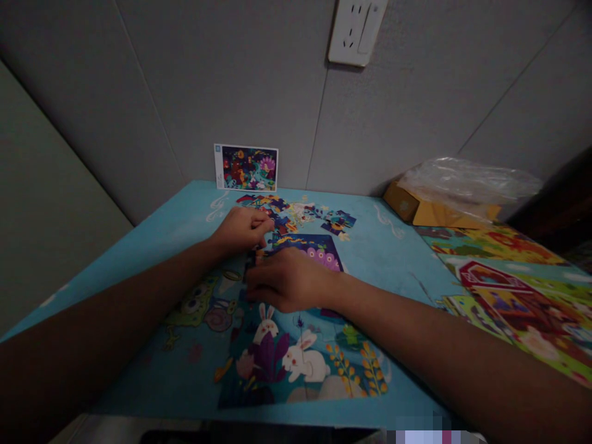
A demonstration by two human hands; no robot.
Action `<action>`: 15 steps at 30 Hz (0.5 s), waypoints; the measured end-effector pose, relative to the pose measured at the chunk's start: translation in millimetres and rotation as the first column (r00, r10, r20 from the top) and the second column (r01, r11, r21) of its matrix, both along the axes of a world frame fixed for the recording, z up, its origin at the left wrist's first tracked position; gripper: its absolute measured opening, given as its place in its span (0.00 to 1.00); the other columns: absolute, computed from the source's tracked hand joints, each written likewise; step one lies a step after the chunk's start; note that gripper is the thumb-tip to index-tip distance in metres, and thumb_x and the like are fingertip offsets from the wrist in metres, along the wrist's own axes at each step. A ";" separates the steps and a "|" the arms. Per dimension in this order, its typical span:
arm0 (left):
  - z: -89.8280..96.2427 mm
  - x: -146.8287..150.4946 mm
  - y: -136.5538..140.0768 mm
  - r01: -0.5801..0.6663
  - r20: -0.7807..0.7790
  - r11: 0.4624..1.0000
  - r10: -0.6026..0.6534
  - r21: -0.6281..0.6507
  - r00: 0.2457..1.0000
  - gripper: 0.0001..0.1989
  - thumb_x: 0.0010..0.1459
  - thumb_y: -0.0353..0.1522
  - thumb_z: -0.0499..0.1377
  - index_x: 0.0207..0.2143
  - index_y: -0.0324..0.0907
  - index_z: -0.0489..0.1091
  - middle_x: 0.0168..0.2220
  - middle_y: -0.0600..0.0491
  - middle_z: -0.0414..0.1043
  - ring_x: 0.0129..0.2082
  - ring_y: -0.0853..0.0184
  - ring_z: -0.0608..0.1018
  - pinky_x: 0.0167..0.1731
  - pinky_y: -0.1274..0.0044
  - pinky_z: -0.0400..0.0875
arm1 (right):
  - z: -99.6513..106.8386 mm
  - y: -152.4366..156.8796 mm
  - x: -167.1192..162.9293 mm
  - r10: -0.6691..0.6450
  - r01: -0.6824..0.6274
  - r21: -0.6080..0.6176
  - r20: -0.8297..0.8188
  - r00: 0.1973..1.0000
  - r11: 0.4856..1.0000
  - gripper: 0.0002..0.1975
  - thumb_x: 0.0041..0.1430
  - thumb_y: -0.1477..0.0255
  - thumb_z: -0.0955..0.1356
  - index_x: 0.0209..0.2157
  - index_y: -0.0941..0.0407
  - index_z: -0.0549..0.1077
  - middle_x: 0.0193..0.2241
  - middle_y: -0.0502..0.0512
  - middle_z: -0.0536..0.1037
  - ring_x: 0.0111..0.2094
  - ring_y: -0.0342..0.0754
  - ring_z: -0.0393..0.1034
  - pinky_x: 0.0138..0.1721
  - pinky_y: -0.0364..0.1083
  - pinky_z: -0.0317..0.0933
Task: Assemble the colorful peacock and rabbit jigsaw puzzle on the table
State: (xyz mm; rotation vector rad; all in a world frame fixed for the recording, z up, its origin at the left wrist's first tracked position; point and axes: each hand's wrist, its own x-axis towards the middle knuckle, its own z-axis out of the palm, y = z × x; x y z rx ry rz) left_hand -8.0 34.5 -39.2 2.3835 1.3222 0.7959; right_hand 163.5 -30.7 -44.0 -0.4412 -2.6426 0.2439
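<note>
A partly joined jigsaw puzzle (303, 357) lies on the blue table, showing white rabbits, purple leaves and a pink peacock tail. My right hand (289, 280) rests over its upper left part, fingers curled down; whatever is under the fingertips is hidden. Just beyond it, my left hand (244, 231) is closed in a pinch near the puzzle's upper left edge. I cannot make out what sits between those fingers. Loose puzzle pieces (300, 213) are heaped behind both hands, and a small joined cluster (340, 222) lies at the right of the heap.
A reference picture card (250, 168) leans against the grey wall. On the right are a yellow box (444, 213) under clear plastic wrap (472, 179) and colourful farm-scene puzzles (522, 290). The blue tabletop (383, 265) bears cartoon prints. A wall socket (356, 31) is above.
</note>
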 end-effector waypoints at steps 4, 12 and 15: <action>-0.2 -0.3 0.3 0.007 0.005 1.000 -0.006 -0.018 1.000 0.17 0.58 0.39 0.52 0.22 0.40 0.72 0.17 0.55 0.74 0.26 0.66 0.76 0.31 0.76 0.66 | -0.9 -2.1 -1.0 -0.041 0.041 0.036 0.010 0.999 0.999 0.13 0.68 0.67 0.62 0.34 0.56 0.75 0.27 0.52 0.77 0.27 0.44 0.69 0.28 0.42 0.54; 1.7 0.8 -2.0 0.007 -0.003 1.000 -0.007 0.000 1.000 0.17 0.58 0.39 0.52 0.20 0.40 0.69 0.18 0.55 0.72 0.21 0.69 0.74 0.26 0.77 0.64 | 7.7 25.2 23.8 -0.660 0.695 -0.108 -0.445 0.606 0.711 0.30 0.70 0.56 0.57 0.17 0.56 0.67 0.15 0.49 0.65 0.19 0.41 0.59 0.25 0.43 0.47; 1.3 1.4 -3.6 0.014 0.019 0.998 -0.013 -0.059 1.000 0.17 0.59 0.39 0.52 0.23 0.40 0.71 0.17 0.55 0.72 0.18 0.70 0.74 0.26 0.77 0.66 | 2.6 51.7 43.7 -0.894 0.824 -0.361 -0.272 0.355 0.437 0.36 0.70 0.52 0.53 0.11 0.55 0.62 0.12 0.51 0.63 0.18 0.44 0.61 0.25 0.44 0.50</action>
